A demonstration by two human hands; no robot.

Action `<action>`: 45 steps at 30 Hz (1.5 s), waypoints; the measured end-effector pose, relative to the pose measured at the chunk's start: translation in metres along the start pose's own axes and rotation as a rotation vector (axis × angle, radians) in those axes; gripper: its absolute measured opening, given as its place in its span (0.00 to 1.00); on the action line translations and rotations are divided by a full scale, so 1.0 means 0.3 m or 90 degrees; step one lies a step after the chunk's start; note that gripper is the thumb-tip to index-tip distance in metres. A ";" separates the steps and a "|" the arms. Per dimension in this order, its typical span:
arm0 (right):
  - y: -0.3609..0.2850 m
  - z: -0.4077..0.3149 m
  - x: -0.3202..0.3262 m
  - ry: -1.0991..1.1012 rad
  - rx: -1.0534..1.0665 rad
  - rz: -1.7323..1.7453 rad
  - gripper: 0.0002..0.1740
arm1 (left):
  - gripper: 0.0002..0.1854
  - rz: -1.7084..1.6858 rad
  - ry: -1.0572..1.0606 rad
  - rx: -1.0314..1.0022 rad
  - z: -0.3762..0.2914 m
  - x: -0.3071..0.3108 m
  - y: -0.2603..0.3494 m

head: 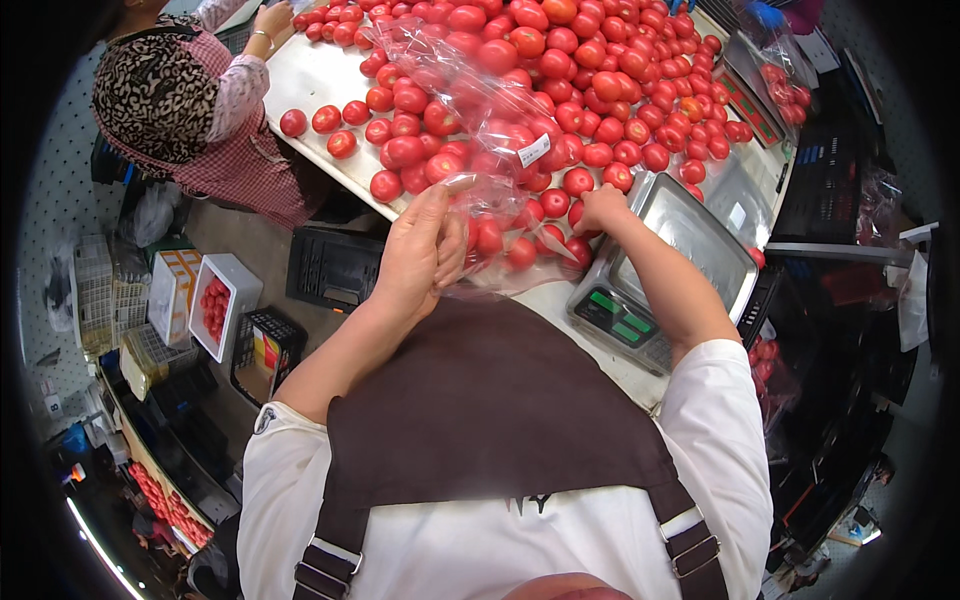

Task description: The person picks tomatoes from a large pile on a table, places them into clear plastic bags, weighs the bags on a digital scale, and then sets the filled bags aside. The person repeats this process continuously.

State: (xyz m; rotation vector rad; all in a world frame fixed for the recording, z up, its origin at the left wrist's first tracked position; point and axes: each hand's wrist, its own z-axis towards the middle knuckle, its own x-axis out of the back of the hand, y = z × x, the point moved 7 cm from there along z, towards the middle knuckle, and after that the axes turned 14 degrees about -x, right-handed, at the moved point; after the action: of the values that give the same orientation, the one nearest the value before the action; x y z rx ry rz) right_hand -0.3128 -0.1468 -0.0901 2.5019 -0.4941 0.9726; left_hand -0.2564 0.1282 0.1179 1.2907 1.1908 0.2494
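My left hand (427,244) grips the edge of a clear plastic bag (487,199) near the table's front edge. Tomatoes show through the bag; whether they lie in it or under it, I cannot tell everywhere. My right hand (602,208) reaches down among the loose tomatoes (617,176) just left of a digital scale (675,240). Its fingertips are at a tomato, partly hidden, and its grip is unclear. Another clear bag with a white label (534,151) lies over the heap of tomatoes (592,82). The scale's metal pan is partly covered by my right forearm.
At the upper left, a co-worker in a patterned head covering (154,94) stands by the white table (315,82). A second scale (750,97) and bagged tomatoes (787,97) are at the upper right. Black crates (334,266) and a white foam box (244,289) stand on the floor at left.
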 end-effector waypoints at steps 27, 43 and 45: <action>0.044 -0.483 0.244 0.242 0.175 0.949 0.20 | 0.22 0.006 0.017 -0.038 0.059 -0.037 0.085; -0.223 -0.258 -0.249 0.309 0.011 0.217 0.28 | 0.21 -0.011 0.005 -0.036 0.047 -0.042 0.070; -0.243 -0.264 -0.265 0.325 0.001 0.227 0.29 | 0.21 -0.009 0.005 -0.035 0.041 -0.043 0.071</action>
State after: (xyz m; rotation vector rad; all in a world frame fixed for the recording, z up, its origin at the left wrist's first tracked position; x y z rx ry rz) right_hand -0.3783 -0.0317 -0.1100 2.0813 -0.7756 1.6798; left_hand -0.2428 0.1189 0.1402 1.2332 1.1910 0.2750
